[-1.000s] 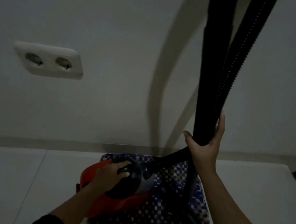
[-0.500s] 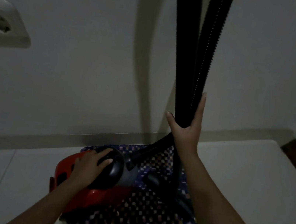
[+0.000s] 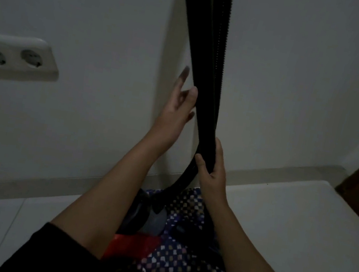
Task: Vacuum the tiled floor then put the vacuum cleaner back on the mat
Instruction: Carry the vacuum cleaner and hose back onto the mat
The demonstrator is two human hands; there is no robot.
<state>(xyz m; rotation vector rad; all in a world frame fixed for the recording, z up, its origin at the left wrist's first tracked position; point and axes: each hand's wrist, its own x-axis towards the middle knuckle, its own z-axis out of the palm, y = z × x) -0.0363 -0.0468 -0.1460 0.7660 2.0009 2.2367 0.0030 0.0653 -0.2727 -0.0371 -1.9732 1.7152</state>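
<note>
Vacuum cleaner body sits on the woven mat, below both hands. Its wand and hose run upright. The right hand clasps both; the left hand, fingers spread, is just beside the wand, higher up.

One camera sits on the person's head. It looks forward and down at a plain white wall and the white tiled floor. The fingers of the right hand are close, near the middle. A white double wall socket shows far left of them.
</note>
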